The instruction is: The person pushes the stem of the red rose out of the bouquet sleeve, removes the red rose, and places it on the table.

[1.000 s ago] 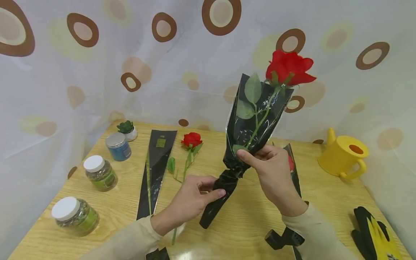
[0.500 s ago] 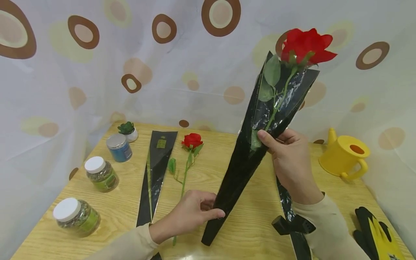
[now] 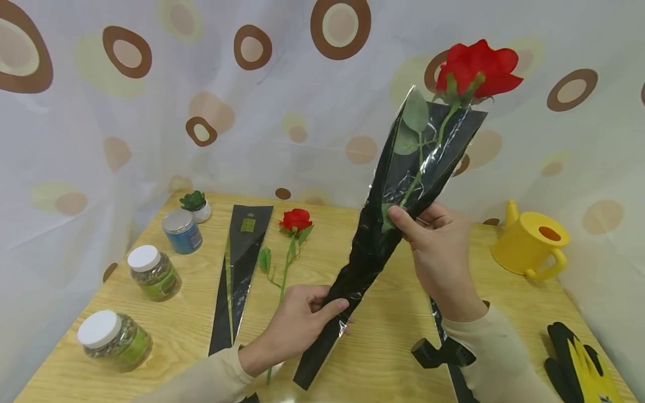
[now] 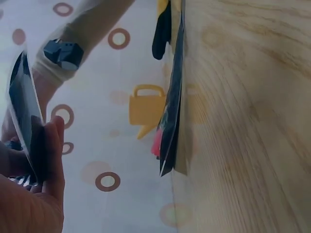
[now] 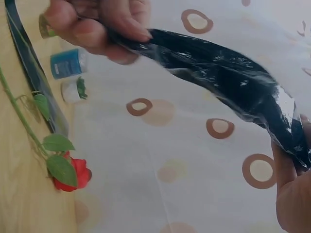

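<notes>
Lower now, sleeve (image 3: 375, 246) between fingers (image 3: 332, 307).

both arms wear long sleeves of a pale cream, soft-looking fabric that end at the wrists. the left hand (image 3: 297, 324) and the right hand (image 3: 440, 252) are bare, without gloves or rings, and the nails are short. under the right wrist a black block-shaped device (image 3: 435, 354) is strapped over the sleeve; in the left wrist view it looks dark blue-grey.
</notes>
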`<state>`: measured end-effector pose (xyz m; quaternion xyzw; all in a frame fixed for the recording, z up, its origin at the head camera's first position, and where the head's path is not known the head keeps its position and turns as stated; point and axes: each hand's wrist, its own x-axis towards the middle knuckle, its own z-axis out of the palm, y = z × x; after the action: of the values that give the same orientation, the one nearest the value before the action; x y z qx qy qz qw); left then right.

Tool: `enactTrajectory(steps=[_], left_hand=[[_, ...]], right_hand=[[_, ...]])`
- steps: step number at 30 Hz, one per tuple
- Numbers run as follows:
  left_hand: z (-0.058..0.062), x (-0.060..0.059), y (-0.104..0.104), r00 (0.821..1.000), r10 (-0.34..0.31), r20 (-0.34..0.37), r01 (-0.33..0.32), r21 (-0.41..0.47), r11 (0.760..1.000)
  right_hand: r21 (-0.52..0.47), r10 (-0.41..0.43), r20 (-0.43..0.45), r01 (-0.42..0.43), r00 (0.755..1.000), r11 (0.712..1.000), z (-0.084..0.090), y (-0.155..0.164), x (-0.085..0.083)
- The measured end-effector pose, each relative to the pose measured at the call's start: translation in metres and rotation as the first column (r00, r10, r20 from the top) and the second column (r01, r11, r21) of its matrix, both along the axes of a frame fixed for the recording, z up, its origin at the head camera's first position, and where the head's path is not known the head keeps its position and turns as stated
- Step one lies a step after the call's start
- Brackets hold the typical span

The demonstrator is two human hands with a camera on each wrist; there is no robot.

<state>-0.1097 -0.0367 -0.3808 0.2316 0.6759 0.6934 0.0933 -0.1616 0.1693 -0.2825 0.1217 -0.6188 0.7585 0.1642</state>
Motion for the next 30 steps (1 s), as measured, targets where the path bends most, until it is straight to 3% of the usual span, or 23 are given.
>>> enactTrajectory(steps=[5, 9, 12, 18, 21, 26, 30], left_hand=[[0.005, -0.001, 0.002, 1.0, 0.012, -0.003, -0.012, 0.066, 0.998], [0.012, -0.004, 0.002, 0.999, 0.024, -0.022, -0.022, 0.124, 0.992], [0.017, -0.008, 0.0, 0.998, 0.042, -0.043, -0.036, 0.137, 0.99], [0.019, -0.01, -0.001, 0.999, 0.045, -0.016, -0.042, 0.16, 0.986], [0.019, -0.01, -0.003, 1.0, 0.012, -0.001, -0.012, 0.162, 0.987], [0.015, -0.006, -0.005, 0.998, -0.001, -0.059, 0.003, 0.025, 1.0], [0.008, -0.001, -0.009, 0.993, 0.026, -0.115, -0.041, -0.131, 0.99]], right_hand=[[0.083, 0.009, -0.011, -0.008, 1.0, 0.997, -0.014, -0.013, 0.005], [0.183, 0.011, 0.029, -0.016, 1.0, 0.983, -0.026, -0.025, 0.011], [0.2, 0.026, 0.069, -0.039, 0.997, 0.979, -0.033, -0.031, 0.014], [0.229, 0.01, 0.069, -0.026, 0.998, 0.973, -0.038, -0.036, 0.016], [0.279, -0.003, 0.051, -0.011, 0.999, 0.96, -0.036, -0.035, 0.016], [0.284, -0.018, 0.046, 0.004, 0.999, 0.959, -0.029, -0.028, 0.015], [0.161, 0.02, 0.022, -0.023, 1.0, 0.987, -0.018, -0.018, 0.012]])
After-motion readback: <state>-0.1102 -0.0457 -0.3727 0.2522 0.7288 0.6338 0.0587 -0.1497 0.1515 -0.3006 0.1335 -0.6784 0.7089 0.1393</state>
